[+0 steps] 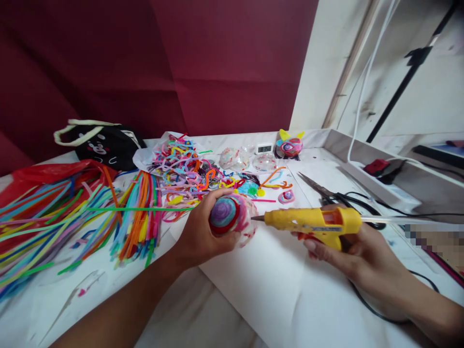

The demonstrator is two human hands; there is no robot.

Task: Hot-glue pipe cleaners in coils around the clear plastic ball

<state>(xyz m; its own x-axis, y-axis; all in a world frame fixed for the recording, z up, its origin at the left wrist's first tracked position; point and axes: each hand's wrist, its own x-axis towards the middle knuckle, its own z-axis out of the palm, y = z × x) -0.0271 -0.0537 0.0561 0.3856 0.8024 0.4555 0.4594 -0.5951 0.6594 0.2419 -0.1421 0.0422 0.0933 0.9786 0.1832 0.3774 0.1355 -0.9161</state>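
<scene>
My left hand [201, 227] is wrapped around a clear ball [232, 215] covered with a purple, blue and red pipe-cleaner spiral. It also pins a long green pipe cleaner [145, 209] that runs off to the left. My right hand [337, 249] grips a yellow hot glue gun [311, 222]. The gun's metal tip points left and almost touches the ball's right side. Both hands hover over a white paper sheet [282, 285] on the table.
Straight pipe cleaners [65, 217] lie fanned at left on a red bag, with a curled pile [184, 166] behind. Scissors [326, 193] sit beyond the gun. A black bag [105, 145], clear half-spheres [235, 157], a small clock [264, 148] and a decorated ball [289, 145] stand at the back.
</scene>
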